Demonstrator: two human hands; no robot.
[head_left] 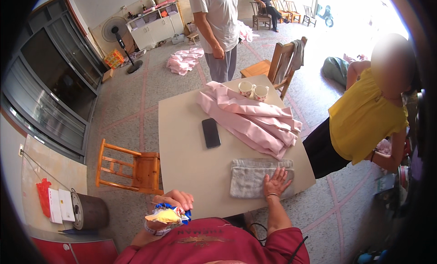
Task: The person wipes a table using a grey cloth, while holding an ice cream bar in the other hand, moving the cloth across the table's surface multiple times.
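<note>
A folded grey towel [255, 178] is being smoothed on the counter [191, 159], directly beneath the released, flat right hand [276, 182], while a yellow-and-blue packet [167, 215] is clenched in the left hand [175, 201]; even pressing seems called for next.

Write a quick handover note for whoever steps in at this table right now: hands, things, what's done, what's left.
Left hand: off the table's near edge, fingers closed on a yellow and blue bundle.
Right hand: flat, fingers spread, on the folded grey towel at the near right of the table.
Pink cloth lies heaped behind the towel; black phone left of it.
Done: towel folded.
Left: pink cloth looks unfolded.
</note>
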